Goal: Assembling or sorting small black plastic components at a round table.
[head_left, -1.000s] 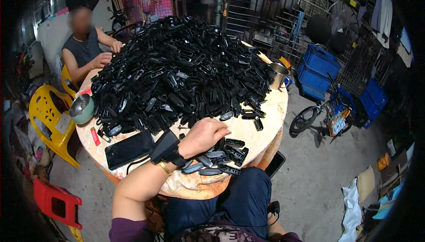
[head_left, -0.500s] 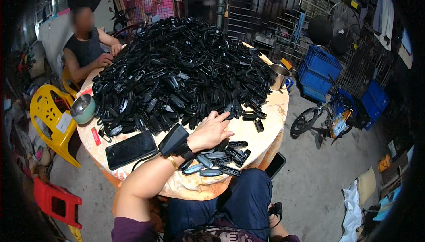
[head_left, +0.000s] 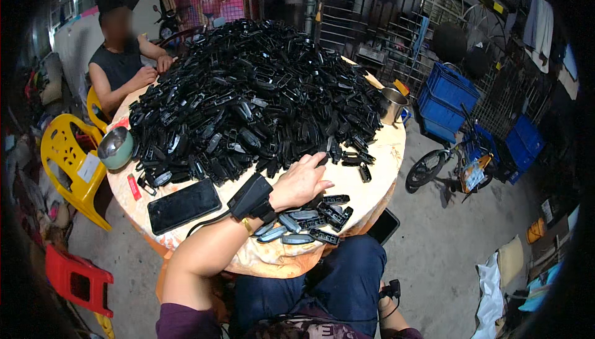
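Observation:
My left hand (head_left: 302,181) reaches over the table to the near edge of a big heap of black plastic casings (head_left: 248,97). Its fingers are stretched out, the thumb apart, and the fingertips touch or nearly touch a casing at the heap's edge; nothing shows gripped. Below that palm lies a small group of loose grey and black casings (head_left: 297,221), some showing their hollow inner side. My right hand (head_left: 388,307) hangs low beside my right thigh, its fingers hidden; a small black device is on that wrist.
A black phone (head_left: 185,206), a red lighter (head_left: 134,187) and a green bowl (head_left: 116,148) lie on the table's left; a metal mug (head_left: 393,105) stands right. Another person (head_left: 124,60) sits far left. A yellow chair (head_left: 71,165), a red stool (head_left: 79,280) and blue crates (head_left: 446,100) surround the table.
My left hand has shifted slightly right, its fingers drawn a little closer together at the heap's edge. The right hand has come up slightly beside the thigh.

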Demonstrator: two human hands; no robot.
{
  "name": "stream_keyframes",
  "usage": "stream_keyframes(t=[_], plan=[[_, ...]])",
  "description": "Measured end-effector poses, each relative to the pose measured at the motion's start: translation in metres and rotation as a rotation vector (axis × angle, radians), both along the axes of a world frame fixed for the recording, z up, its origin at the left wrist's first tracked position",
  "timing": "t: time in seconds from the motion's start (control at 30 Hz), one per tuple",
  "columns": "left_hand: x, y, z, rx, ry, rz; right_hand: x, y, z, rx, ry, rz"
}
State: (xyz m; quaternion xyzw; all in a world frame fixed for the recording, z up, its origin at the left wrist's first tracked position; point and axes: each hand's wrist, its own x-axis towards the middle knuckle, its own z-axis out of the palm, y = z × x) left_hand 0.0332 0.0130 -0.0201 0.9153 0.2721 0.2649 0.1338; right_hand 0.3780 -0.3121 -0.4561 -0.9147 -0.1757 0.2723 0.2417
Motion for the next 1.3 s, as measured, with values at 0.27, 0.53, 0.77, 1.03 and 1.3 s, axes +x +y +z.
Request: stream_keyframes(t=[0.27,0.53,0.77,1.03,1.3], plan=[[0.001,-0.001,0.006,0.007,0.028,0.006,0.026,-0.011,0.003,0.034,-0.032,0.069],[-0.007,0.008,-0.005,0.007,-0.16,0.15,0.055,0.161,0.25,0.672,-0.295,0.44],[-0.001,0.011,-0.007,-0.116,-0.259,0.214,-0.063,0.28,0.465,0.876,-0.388,1.047],[-0.01,0.0,0.011,-0.249,-0.317,0.267,-0.102,0.363,0.455,0.544,-0.707,1.291],[-0.016,0.002,0.016,-0.957,-0.744,0.141,-0.115,0.348,0.486,0.977,-0.528,1.243]])
